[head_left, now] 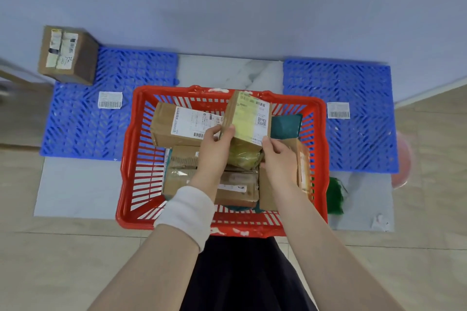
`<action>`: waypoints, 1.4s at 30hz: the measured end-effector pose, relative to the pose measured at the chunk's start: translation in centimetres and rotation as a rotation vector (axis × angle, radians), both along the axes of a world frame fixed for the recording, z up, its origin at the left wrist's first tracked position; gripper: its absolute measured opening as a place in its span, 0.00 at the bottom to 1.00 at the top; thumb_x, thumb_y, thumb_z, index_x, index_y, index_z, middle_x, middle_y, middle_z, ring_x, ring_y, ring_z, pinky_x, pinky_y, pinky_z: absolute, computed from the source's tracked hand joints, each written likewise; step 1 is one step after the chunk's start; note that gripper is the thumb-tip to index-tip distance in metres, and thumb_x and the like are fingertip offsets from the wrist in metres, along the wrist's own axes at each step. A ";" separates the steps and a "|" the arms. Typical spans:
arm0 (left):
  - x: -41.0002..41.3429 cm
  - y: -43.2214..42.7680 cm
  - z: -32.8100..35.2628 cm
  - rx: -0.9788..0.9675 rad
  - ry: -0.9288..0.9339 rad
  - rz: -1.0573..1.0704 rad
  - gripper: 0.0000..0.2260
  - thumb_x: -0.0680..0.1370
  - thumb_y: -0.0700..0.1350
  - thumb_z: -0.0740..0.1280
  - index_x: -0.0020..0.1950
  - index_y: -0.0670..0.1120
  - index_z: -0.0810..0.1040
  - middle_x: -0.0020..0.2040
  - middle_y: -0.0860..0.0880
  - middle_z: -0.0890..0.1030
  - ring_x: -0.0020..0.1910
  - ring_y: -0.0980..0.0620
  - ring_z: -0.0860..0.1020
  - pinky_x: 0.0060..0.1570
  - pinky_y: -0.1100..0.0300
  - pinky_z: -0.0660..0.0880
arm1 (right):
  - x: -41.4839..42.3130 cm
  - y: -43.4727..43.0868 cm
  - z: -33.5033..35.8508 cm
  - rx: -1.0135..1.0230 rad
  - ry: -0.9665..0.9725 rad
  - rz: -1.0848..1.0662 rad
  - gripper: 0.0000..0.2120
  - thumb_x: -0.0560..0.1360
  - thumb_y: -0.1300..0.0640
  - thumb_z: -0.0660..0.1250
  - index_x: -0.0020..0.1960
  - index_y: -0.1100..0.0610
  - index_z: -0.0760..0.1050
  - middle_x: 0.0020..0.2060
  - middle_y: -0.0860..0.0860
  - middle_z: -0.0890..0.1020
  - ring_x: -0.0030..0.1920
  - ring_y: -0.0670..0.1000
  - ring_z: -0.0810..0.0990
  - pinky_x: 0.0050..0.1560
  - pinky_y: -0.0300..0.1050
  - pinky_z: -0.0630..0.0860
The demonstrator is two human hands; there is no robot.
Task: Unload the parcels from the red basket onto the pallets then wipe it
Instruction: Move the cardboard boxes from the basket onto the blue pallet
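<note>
The basket [126,159] is red, with slotted walls and white smears on the rim. The left pallet [75,129] and right pallet [353,134] are blue, each a lattice of diagonal slots. Each carries a white barcode label [110,100] [338,110] printed in black.

All parcels are brown cardboard. The top parcel [249,118] bears a pale yellow-green label and a white label with black codes. The corner parcel [68,55] bears white and yellowish labels.

The basket cloth [285,126] is dark teal. The floor cloth [334,195] is green. The wristband [187,212] is white. The floor tiles [63,260] are beige. The slab [227,70] is white with grey veining.
</note>
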State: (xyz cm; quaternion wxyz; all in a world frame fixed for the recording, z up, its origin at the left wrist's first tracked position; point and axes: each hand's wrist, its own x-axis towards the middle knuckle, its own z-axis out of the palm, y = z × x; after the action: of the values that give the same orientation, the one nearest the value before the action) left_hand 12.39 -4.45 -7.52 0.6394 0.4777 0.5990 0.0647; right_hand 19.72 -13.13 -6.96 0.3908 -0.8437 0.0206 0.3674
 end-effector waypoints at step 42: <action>-21.2 37.8 -16.1 -0.002 -0.058 0.317 0.10 0.77 0.51 0.64 0.56 0.49 0.75 0.51 0.52 0.79 0.55 0.52 0.77 0.59 0.56 0.73 | -20.6 41.4 -16.2 0.282 0.147 -0.010 0.18 0.78 0.60 0.60 0.67 0.55 0.66 0.59 0.46 0.75 0.51 0.36 0.75 0.50 0.25 0.73</action>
State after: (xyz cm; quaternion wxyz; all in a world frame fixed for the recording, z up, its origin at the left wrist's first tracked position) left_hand -8.81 33.38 -23.60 0.6389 0.3745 0.6481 0.1778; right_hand -0.85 28.32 -23.13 0.5044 -0.7514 0.0014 0.4254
